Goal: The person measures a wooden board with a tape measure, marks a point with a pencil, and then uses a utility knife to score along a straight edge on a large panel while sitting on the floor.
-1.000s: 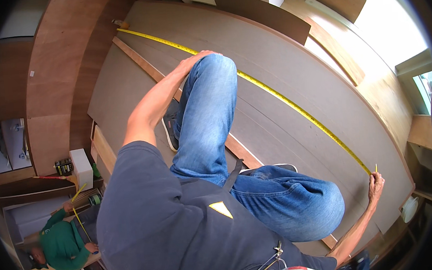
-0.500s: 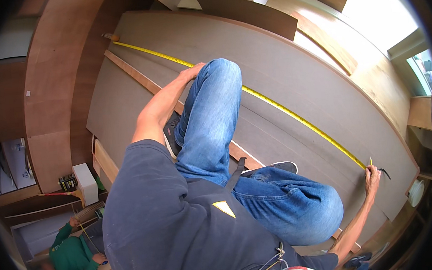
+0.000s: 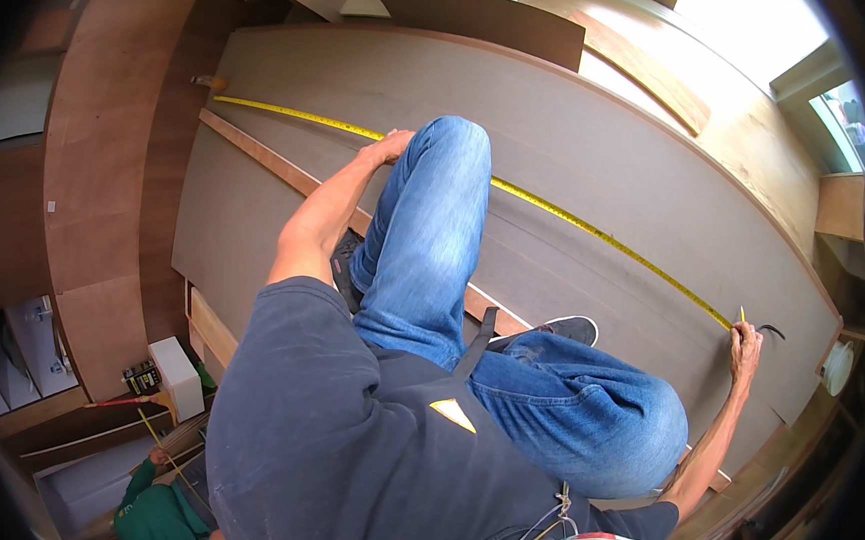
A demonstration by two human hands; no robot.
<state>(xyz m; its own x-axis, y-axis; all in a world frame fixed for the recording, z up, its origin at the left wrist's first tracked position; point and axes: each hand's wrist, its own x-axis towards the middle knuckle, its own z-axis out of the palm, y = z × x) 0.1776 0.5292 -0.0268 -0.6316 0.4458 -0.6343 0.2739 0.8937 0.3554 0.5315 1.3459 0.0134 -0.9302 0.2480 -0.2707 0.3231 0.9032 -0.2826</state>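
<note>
Running lengthwise over the large grey-brown panel (image 3: 584,139), a yellow measuring tape (image 3: 611,239) slants from near the panel's left end to a spot close to its right end, passing behind the raised left knee (image 3: 459,140). The left hand (image 3: 394,145) is beside that knee, right where the tape disappears behind it; the fingers are mostly hidden, so I cannot tell whether they grip the tape or only rest there. At the opposite end of the visible tape, the right hand (image 3: 745,344) is closed around a pencil (image 3: 742,316), its point sticking up past the fingers, and the tape reaches right up to that hand. A dark curved piece (image 3: 773,330) shows just beyond it, toward the panel's right edge.

Between the tape and the panel's long far edge lies a broad stretch of flat surface, narrowing toward the right end, where the right hand is near the corner. Outside that far edge stand brown boards (image 3: 486,25). On the near side, a wooden strip (image 3: 259,152) crosses the panel and passes beneath the legs, leaving a tapering wedge of surface between itself and the tape.
</note>
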